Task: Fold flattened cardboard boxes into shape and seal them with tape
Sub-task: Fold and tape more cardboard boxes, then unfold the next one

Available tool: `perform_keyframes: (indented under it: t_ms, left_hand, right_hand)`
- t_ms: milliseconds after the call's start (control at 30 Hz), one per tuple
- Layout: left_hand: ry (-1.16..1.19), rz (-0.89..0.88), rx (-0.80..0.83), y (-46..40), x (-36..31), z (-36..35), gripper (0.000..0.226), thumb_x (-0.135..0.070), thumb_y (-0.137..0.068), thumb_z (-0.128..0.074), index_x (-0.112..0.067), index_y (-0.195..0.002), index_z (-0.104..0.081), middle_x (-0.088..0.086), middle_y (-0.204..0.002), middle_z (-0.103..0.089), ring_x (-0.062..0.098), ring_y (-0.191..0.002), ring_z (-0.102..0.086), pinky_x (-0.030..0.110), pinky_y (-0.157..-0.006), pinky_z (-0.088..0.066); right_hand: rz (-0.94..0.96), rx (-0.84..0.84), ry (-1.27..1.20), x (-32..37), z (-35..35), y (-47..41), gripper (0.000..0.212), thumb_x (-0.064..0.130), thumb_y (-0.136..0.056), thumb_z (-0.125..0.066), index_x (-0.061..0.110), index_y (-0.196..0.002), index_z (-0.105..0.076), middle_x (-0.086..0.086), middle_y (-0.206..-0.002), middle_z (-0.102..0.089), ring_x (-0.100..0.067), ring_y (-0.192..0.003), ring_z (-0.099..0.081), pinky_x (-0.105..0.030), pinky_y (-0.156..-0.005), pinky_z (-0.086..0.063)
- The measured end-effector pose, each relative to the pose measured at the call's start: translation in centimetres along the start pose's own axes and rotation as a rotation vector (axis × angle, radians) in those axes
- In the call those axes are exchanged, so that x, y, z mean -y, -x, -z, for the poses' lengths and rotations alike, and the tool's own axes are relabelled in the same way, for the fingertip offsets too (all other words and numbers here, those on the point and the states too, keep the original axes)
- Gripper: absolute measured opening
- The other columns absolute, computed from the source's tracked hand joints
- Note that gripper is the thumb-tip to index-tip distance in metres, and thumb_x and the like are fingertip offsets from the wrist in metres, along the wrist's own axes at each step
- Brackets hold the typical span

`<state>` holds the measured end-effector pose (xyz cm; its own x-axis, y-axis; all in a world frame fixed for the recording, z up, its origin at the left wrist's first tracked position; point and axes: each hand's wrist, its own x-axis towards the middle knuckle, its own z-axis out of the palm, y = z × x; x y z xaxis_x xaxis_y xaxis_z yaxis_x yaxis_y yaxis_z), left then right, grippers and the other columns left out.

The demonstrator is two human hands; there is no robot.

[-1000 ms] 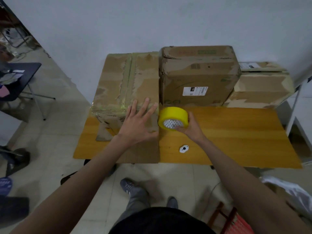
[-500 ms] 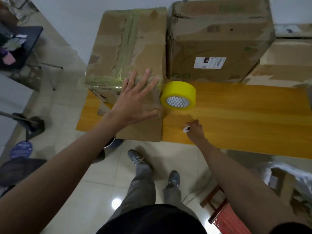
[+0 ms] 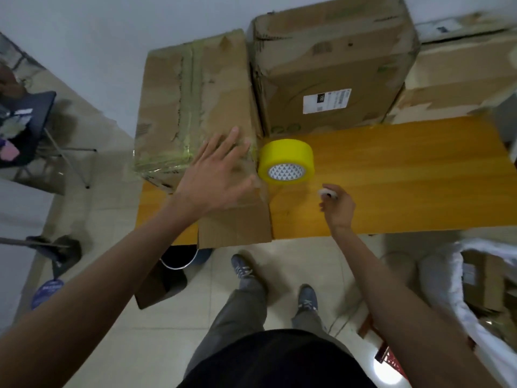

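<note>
Head view, one item per line.
Box (image 3: pixel 195 105): at 11 o'clock on the table (image 3: pixel 405 175), top seam taped, one loose flap (image 3: pixel 235 228) lying toward 6 o'clock.
Left hand (image 3: pixel 215 175): released, fingers spread flat over the box's near edge; contact is blurred, cannot be confirmed.
Tape (image 3: pixel 286 161): yellow roll standing on its side at centre, just beside the box, held by neither hand.
Right hand (image 3: pixel 339 208): at 4 o'clock of the roll, pinching a small white cutter (image 3: pixel 328 192); its type is too small to tell.
Step, as judged: sealing the box, cutting tape. Next move likely calls for bringing the cutter to the tape strip while the left hand steadies the box.
Hidden: the box's far side; neighbouring boxes (image 3: pixel 333 65) cut off at the top and right edges.
</note>
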<state>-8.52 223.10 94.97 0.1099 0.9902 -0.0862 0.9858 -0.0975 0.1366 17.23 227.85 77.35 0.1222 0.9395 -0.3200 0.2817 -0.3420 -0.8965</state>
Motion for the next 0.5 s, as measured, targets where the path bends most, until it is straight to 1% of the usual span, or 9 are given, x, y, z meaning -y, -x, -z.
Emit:
perform_keyframes:
  t_ms: [33, 100, 133, 200, 267, 367, 433, 467, 500]
  left_hand:
    - [0.011, -0.067, -0.013, -0.6, 0.2, 0.6, 0.067, -0.061, -0.098, -0.038, -0.020, -0.152, -0.037, 0.000, -0.167, -0.010, 0.021, -0.154, -0.006, 0.044, -0.125, -0.010]
    - [0.052, -0.192, -0.006, -2.5, 0.7, 2.0, 0.049, -0.047, -0.102, -0.042, -0.008, -0.129, -0.057, 0.006, -0.163, -0.028, 0.021, -0.151, -0.024, 0.043, -0.121, -0.025]
    - [0.061, -0.237, 0.015, -3.7, 0.9, 2.7, 0.044, -0.044, -0.102, -0.043, -0.005, -0.116, -0.060, 0.007, -0.159, -0.036, 0.023, -0.145, -0.035, 0.044, -0.113, -0.036]
    - [0.017, -0.300, 0.077, -6.0, 1.2, 3.8, 0.043, -0.045, -0.102, -0.042, -0.006, -0.104, -0.059, 0.006, -0.154, -0.044, 0.026, -0.128, -0.054, 0.045, -0.093, -0.049]
    - [-0.075, -0.383, 0.137, -8.3, 1.5, 4.6, 0.043, -0.050, -0.101, -0.040, -0.011, -0.100, -0.058, 0.001, -0.151, -0.047, 0.022, -0.120, -0.058, 0.046, -0.083, -0.052]
    - [-0.094, -0.506, 0.207, -10.9, 2.1, 5.2, 0.036, -0.051, -0.100, -0.044, -0.020, -0.083, -0.052, 0.000, -0.143, -0.056, 0.011, -0.102, -0.060, 0.048, -0.076, -0.053]
    - [-0.084, -0.559, 0.232, -12.5, 2.5, 5.3, 0.034, -0.051, -0.099, -0.048, -0.023, -0.081, -0.050, 0.002, -0.118, -0.067, 0.013, -0.096, -0.062, 0.049, -0.075, -0.052]
    - [-0.084, -0.586, 0.243, -13.3, 2.7, 5.3, 0.031, -0.052, -0.098, -0.049, -0.024, -0.084, -0.053, 0.001, -0.106, -0.069, 0.016, -0.092, -0.063, 0.047, -0.073, -0.053]
    - [-0.087, -0.618, 0.255, -14.1, 2.8, 5.3, 0.028, -0.052, -0.098, -0.051, -0.025, -0.090, -0.058, -0.002, -0.098, -0.069, 0.015, -0.087, -0.063, 0.044, -0.072, -0.053]
  right_hand:
    - [0.014, -0.034, 0.013, 1.0, 0.7, 0.2, 0.029, -0.002, -0.103, -0.045, -0.004, -0.127, -0.060, -0.025, -0.110, -0.062, -0.023, -0.064, -0.058, -0.022, -0.055, -0.050]
    - [0.065, -0.064, 0.034, 3.2, 1.8, 0.7, 0.034, 0.003, -0.106, -0.039, 0.003, -0.135, -0.056, -0.022, -0.118, -0.063, -0.031, -0.077, -0.062, -0.031, -0.072, -0.055]
    - [0.087, -0.080, 0.028, 4.4, 2.2, 1.1, 0.034, 0.005, -0.106, -0.038, 0.006, -0.136, -0.056, -0.021, -0.118, -0.064, -0.030, -0.082, -0.065, -0.036, -0.078, -0.055]
    - [0.119, -0.125, -0.013, 6.4, 2.6, 2.0, 0.033, 0.008, -0.105, -0.042, 0.008, -0.134, -0.058, -0.019, -0.113, -0.068, -0.025, -0.086, -0.067, -0.036, -0.081, -0.054]
    - [0.164, -0.172, -0.049, 8.4, 2.5, 3.1, 0.031, 0.010, -0.104, -0.046, 0.009, -0.132, -0.060, -0.016, -0.113, -0.069, -0.022, -0.088, -0.068, -0.034, -0.081, -0.056]
    - [0.231, -0.242, -0.082, 10.8, 2.0, 4.8, 0.027, 0.010, -0.103, -0.052, 0.010, -0.127, -0.063, -0.012, -0.115, -0.069, -0.019, -0.091, -0.068, -0.033, -0.082, -0.057]
    - [0.250, -0.280, -0.057, 12.0, 1.3, 5.7, 0.027, 0.010, -0.101, -0.055, 0.011, -0.126, -0.065, -0.009, -0.118, -0.069, -0.020, -0.095, -0.068, -0.032, -0.083, -0.056]
    - [0.253, -0.300, -0.035, 12.5, 0.9, 6.0, 0.027, 0.010, -0.100, -0.056, 0.011, -0.126, -0.065, -0.008, -0.120, -0.068, -0.020, -0.097, -0.067, -0.031, -0.085, -0.056]
    - [0.252, -0.318, -0.016, 12.9, 0.4, 6.4, 0.028, 0.010, -0.100, -0.057, 0.011, -0.127, -0.065, -0.007, -0.121, -0.068, -0.020, -0.100, -0.066, -0.030, -0.086, -0.055]
